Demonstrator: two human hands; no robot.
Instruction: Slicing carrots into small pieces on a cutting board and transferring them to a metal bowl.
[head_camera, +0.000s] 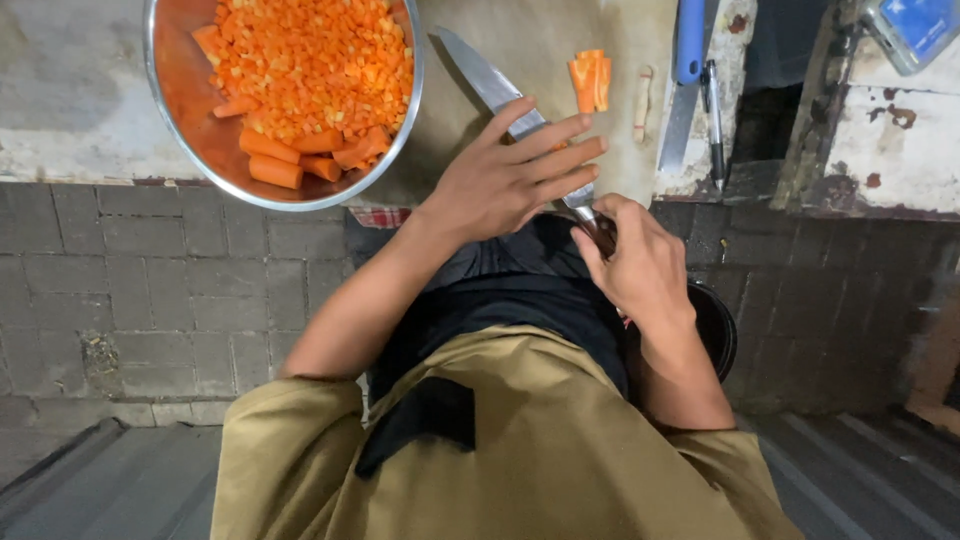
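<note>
Khaki cloth of the person's shirt (520, 450) fills the bottom of the head view, with a dark apron or garment (520, 300) showing above it against the body. Both bare forearms reach up from there to the edge of a worn, pale stone counter (80, 110).

Right hand (640, 265) is closed around the dark handle of a long steel kitchen knife (495, 85), thumb and fingers wrapped where handle meets blade. Its blade runs up and to the left across a beige cutting board (540, 40), the tip pointing toward the bowl. Left hand (515, 175) lies open and flat, fingers stretched to the right, resting on top of the blade near its heel; it grips nothing.

Just right of the blade, on the board, lies a small stack of orange carrot sticks (590, 80), apart from both hands, and beside it a pale thin peel or scrap (643, 100).

At upper left sits a round shiny metal bowl (175, 140), heaped with finely diced orange carrot (310, 60), with several larger carrot chunks (300, 155) along its lower side.

On the right edge of the counter lie a blue-handled tool with a flat metal blade (688, 80) and a slim dark pen-like thing (714, 100). Grey brick wall (150, 280) drops below the counter.
</note>
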